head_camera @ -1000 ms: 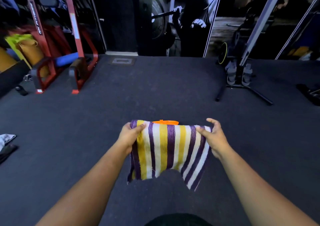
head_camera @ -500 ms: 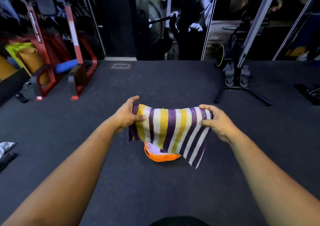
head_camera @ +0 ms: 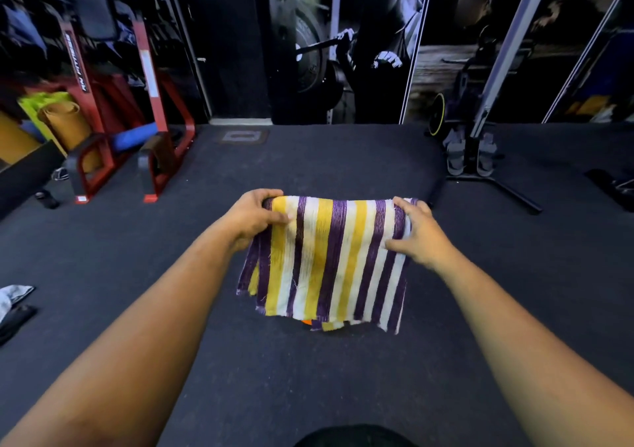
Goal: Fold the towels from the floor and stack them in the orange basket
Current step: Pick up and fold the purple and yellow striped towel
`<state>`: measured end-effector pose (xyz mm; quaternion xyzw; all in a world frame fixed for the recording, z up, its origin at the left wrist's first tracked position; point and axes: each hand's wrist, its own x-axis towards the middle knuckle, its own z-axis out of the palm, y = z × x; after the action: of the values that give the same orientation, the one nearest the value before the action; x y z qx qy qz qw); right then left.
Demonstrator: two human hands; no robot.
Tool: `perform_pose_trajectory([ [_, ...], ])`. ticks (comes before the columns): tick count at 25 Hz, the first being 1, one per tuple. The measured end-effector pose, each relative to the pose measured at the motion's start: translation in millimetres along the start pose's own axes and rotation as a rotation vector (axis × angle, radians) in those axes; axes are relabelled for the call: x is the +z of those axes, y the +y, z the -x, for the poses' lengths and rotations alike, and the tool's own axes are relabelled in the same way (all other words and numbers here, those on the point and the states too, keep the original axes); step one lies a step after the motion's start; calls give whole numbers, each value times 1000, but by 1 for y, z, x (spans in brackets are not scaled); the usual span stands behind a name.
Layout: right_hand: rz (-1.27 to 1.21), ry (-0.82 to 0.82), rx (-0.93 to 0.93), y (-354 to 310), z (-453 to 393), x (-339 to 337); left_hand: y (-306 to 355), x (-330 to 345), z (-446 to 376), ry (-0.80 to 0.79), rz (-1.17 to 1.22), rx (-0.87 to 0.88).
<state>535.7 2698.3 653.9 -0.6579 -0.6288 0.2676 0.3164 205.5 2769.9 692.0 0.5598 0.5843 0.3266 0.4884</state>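
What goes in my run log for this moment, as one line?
left hand: grips striped towel | right hand: grips towel | orange basket: mostly hidden beneath

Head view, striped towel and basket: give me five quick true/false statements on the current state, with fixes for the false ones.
1. Both hands grip the purple, yellow and white striped towel at its top edge. True: left hand and right hand each hold one top corner.
2. The striped towel lies flat on the floor. False: it hangs in the air from the hands.
3. The orange plastic basket is almost entirely hidden behind the towel. True: only a sliver shows below the hem.
4. The left hand is empty. False: it grips the towel.
5. A red metal rack stands at the far right. False: it stands at the far left.
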Motion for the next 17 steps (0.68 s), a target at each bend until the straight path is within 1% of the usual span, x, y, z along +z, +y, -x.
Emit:
perform_pose_trajectory([
  [1,131,-11,-18,0,-1,-2,2,-1,0,-24,-181,34],
  [2,237,18,-55,0,-1,-2,2,-1,-1,-16,-449,87],
  [3,317,68,-91,2,-1,-3,3,-1,-1,30,-712,150],
  [4,375,115,-117,3,-2,-5,3,0,1,83,-916,194],
  [5,413,151,-127,6,-2,-7,3,1,2,132,-1028,240],
  [6,421,183,-125,11,-3,-11,0,0,2,174,-1056,278],
  [7,385,217,-122,17,-4,-14,-5,-3,-2,181,-996,307],
  [8,296,251,-119,24,-6,-18,-8,-6,-3,155,-844,332],
  [9,143,280,-111,29,-9,-21,-12,-9,-3,104,-603,337],
  [10,-76,296,-88,30,-10,-25,-13,-8,0,44,-298,312],
  [11,-345,292,-50,28,-11,-30,-10,-3,4,13,11,266],
  [12,-614,266,-13,23,-12,-33,-5,5,6,22,246,235],
  [13,-818,239,17,17,-14,-35,3,15,8,54,402,220],
  [14,-937,228,35,12,-18,-36,12,25,8,102,500,206],
  [15,-990,226,50,9,-24,-36,21,34,8,146,564,192],
  [17,-945,225,65,9,-35,-34,27,47,1,216,588,139],
])
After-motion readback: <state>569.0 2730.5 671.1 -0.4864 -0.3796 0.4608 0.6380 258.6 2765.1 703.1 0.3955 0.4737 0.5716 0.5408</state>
